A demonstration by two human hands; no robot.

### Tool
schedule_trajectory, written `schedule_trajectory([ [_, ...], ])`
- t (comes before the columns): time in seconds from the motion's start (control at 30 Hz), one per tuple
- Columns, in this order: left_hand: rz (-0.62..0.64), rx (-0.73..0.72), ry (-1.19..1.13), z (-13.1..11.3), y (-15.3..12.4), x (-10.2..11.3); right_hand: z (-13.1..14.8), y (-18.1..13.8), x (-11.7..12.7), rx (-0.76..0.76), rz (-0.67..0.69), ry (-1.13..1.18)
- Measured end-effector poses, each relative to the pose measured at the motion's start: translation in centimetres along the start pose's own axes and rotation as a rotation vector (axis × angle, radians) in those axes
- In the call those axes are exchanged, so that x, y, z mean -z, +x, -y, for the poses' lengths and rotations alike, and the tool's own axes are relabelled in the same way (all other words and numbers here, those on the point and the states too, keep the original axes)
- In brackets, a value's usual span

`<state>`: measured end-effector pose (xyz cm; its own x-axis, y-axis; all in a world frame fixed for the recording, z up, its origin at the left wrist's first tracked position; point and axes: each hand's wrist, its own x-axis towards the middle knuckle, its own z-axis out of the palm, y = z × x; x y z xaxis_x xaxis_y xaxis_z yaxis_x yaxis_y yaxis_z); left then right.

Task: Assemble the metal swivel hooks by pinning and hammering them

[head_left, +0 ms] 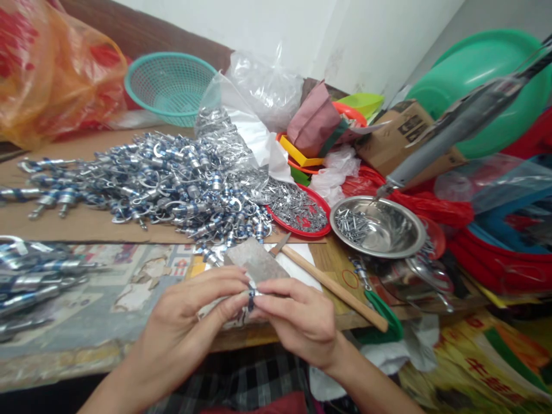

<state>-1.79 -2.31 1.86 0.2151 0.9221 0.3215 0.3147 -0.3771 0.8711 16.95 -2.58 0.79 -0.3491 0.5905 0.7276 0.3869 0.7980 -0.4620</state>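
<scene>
My left hand point(194, 319) and my right hand point(297, 316) meet at the table's near edge, fingers pinched together on one small silver and blue metal clip point(251, 298). Just behind the fingers lies a grey metal block point(257, 260). A wooden-handled hammer point(332, 287) rests to the right of it, handle pointing toward me. A large heap of the same silver and blue clips point(164, 181) covers the cardboard beyond.
A red plate of small metal parts point(297, 210) and a steel bowl of screws point(379, 227) sit right of the heap. More clips point(30, 276) lie at the left. A teal basket point(170, 86), plastic bags, a cardboard box point(405, 135) and green and red basins crowd the back and right.
</scene>
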Motion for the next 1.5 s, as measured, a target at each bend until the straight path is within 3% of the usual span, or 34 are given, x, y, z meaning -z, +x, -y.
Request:
schedule_trajectory([
  [0.1,0.044,0.228,-0.122,0.1,0.1,-0.3,0.7,0.4,-0.2,-0.188,-0.039,0.149],
  [0.2,-0.054,0.425,-0.274,0.4,-0.1,-1.4,0.9,0.8,-0.3,-0.395,-0.066,0.209],
  [0.37,-0.119,0.504,-0.551,0.4,-0.9,-3.0,0.9,0.2,-0.7,-0.679,-0.050,0.314],
  [0.5,-0.061,0.538,-0.626,0.8,-0.7,-3.0,-0.3,0.4,0.0,-0.807,0.156,0.417],
  [0.57,-0.012,0.545,-0.660,1.1,-0.4,-2.8,-2.4,1.3,1.2,-0.764,0.183,0.204],
  [0.67,0.006,0.556,-0.685,1.5,0.1,-2.7,-7.6,3.1,3.6,-0.691,0.127,-0.501],
  [0.7,0.009,0.556,-0.689,1.6,0.2,-2.7,-9.4,3.7,4.2,-0.710,0.141,-0.595],
  [0.83,0.045,0.551,-0.687,1.7,0.7,-2.7,-14.8,5.5,5.1,-0.782,0.279,-0.761],
  [0.97,0.090,0.579,-0.697,1.8,1.0,-2.6,-16.3,6.5,3.9,-0.799,0.385,-0.834],
  [1.17,0.088,0.552,-0.784,2.5,0.9,-2.6,-16.0,7.7,3.9,-0.753,0.399,-0.746],
  [1.33,0.099,0.513,-0.811,2.5,0.8,-2.6,-10.0,6.2,2.9,-0.609,0.349,-0.487],
  [1.37,0.099,0.508,-0.811,2.5,0.8,-2.5,-8.3,5.5,2.5,-0.537,0.328,-0.407],
  [1.5,0.095,0.496,-0.788,2.5,0.9,-2.5,-3.5,3.1,1.1,0.064,0.219,-0.136],
])
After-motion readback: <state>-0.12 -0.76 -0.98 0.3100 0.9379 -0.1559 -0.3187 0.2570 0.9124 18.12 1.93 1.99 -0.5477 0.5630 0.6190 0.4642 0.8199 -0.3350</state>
